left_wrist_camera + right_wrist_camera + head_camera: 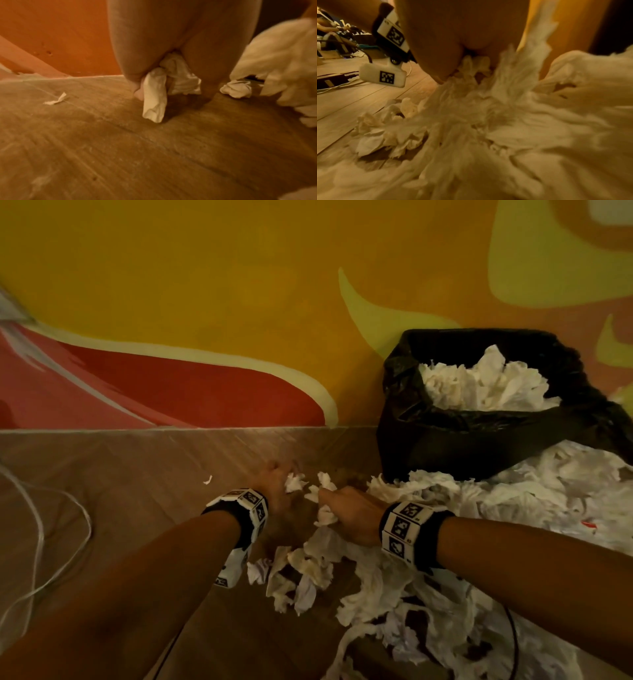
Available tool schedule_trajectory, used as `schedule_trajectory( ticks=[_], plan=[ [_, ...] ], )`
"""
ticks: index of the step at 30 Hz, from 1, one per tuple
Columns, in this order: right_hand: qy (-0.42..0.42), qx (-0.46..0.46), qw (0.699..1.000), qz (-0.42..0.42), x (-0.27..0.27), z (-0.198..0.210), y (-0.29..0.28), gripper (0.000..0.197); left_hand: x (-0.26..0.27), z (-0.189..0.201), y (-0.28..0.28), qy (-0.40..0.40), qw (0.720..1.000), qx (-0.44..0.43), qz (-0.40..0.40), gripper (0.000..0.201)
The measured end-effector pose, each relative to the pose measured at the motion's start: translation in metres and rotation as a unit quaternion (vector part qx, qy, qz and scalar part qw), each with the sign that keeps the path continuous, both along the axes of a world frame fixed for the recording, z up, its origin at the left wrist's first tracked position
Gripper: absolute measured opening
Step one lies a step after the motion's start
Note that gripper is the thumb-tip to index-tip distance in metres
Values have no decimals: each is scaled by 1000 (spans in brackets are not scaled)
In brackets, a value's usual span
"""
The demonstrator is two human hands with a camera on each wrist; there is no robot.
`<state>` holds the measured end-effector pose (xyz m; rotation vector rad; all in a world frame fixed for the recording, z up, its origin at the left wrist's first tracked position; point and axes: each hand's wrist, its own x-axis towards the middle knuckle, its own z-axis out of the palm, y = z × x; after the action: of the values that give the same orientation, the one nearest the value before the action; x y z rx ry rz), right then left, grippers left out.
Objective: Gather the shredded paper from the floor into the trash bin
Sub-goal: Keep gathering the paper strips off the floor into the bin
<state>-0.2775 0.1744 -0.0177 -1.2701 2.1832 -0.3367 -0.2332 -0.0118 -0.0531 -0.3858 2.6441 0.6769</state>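
White shredded paper (pixel 428 570) lies in a broad heap on the wooden floor, spreading from the middle to the right. A trash bin (pixel 445 436) lined with a black bag stands against the wall at the right, with paper (pixel 479 385) piled inside. My left hand (pixel 274 484) pinches a few paper scraps (pixel 156 97) just above the floor, left of the heap. My right hand (pixel 346 515) grips a bunch of paper (pixel 476 75) at the heap's left edge, close to the left hand.
A small loose scrap (pixel 207 480) lies on bare floor left of my hands. White cables (pixel 37 542) loop over the floor at the far left. A painted yellow and red wall (pixel 205 320) rises behind the floor and the bin.
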Motion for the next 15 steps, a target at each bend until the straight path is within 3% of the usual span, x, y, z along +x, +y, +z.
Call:
schedule_trajectory(
  ticks=[4,8,12,15],
  plan=[
    [-44,-21,998,-47,-6,16,8,15,-1,2,2,8,1000,-23,17,36],
    [-12,-42,998,-53,-10,28,21,17,0,6,1,1,996,72,60,14],
    [-6,-63,996,-68,-13,33,33,16,3,9,-3,0,983,155,103,28],
    [19,-70,995,-75,-16,35,39,25,11,12,-8,-52,982,173,54,30]
  ],
)
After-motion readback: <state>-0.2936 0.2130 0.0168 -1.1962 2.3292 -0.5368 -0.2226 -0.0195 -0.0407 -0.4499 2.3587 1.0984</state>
